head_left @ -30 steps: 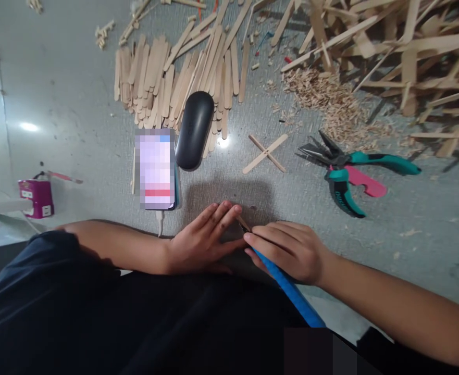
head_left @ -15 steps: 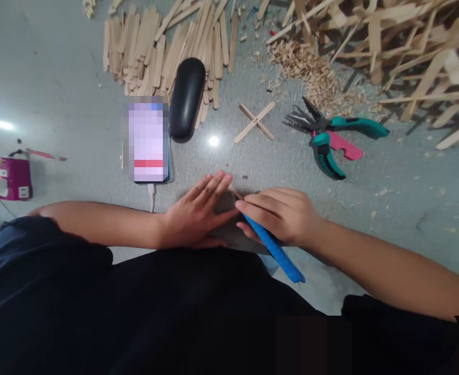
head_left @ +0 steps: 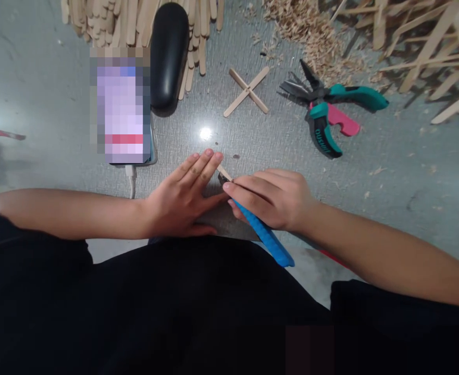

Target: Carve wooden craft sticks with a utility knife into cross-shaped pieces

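My left hand (head_left: 182,195) lies flat on the table with its fingers stretched out, its fingertips beside one end of a wooden craft stick (head_left: 224,172). Whether they press on the stick is hidden. My right hand (head_left: 272,200) is closed around a blue utility knife (head_left: 262,229), its handle slanting down towards my body. The knife's dark tip is at the stick, close to my left thumb; the blade is mostly hidden. Beyond my hands, two craft sticks crossed in an X (head_left: 248,90) lie on the table.
Open multi-tool pliers (head_left: 319,96) with teal grips lie at the right. A black case (head_left: 169,57) and a phone (head_left: 122,112) on a white cable stand left. Stacked craft sticks (head_left: 131,21), wood shavings (head_left: 315,36) and a heap of sticks (head_left: 420,47) fill the far side.
The view has shifted, so the table things appear higher and mostly further left. My hands keep nearly the same pose, and slightly more of the stick shows between them.
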Available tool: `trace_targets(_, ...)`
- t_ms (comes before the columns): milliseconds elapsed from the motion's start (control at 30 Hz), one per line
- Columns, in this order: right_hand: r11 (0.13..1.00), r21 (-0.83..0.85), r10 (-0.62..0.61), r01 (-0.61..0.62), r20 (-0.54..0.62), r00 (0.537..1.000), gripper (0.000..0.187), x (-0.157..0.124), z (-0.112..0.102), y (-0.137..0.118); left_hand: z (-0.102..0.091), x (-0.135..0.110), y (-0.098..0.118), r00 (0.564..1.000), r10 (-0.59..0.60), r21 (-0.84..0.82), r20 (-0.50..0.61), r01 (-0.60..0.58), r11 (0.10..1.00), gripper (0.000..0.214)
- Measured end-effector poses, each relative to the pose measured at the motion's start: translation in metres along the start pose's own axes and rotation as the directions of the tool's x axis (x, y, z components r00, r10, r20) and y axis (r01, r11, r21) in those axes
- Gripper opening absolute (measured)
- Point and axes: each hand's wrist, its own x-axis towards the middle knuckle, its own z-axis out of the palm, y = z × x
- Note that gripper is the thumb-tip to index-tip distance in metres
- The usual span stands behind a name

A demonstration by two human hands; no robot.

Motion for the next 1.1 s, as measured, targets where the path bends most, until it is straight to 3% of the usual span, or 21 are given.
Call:
trace_targets(333, 1.0, 0.014, 0.027, -0.027, 0.011, 1.0, 0.023, 0.0, 0.0, 0.001, -0.002, 0.0, 0.001, 0.999, 0.022, 0.031, -0.048, -0.021, 0.999, 0.109)
trace_targets(500, 0.996, 0.055, 0.062, -0.063, 0.014, 0.998, 0.023, 0.001, 0.0, 0.001, -0.005, 0.001, 0.001, 1.0, 0.011, 0.026, -0.027, -0.01, 1.0, 0.102)
trace_targets(667, 0.986, 0.118, 0.12, -0.121, 0.022, 0.993, 0.025, 0.003, -0.001, 0.0, -0.008, 0.002, 0.002, 1.0, 0.002, -0.003, 0.008, -0.002, 1.0, 0.108)
trace_targets(967, 0.99, 0.117, 0.073, -0.075, 0.016, 0.997, 0.025, 0.002, 0.01, -0.001, -0.013, 0.006, 0.006, 0.999, -0.001, 0.037, 0.039, 0.0, 0.999, 0.108)
trace_targets(1100, 0.98, 0.133, 0.148, -0.148, 0.011, 0.989, 0.018, 0.0, 0.015, -0.002, -0.014, 0.006, 0.007, 0.998, -0.009, 0.032, 0.056, 0.007, 0.999, 0.11)
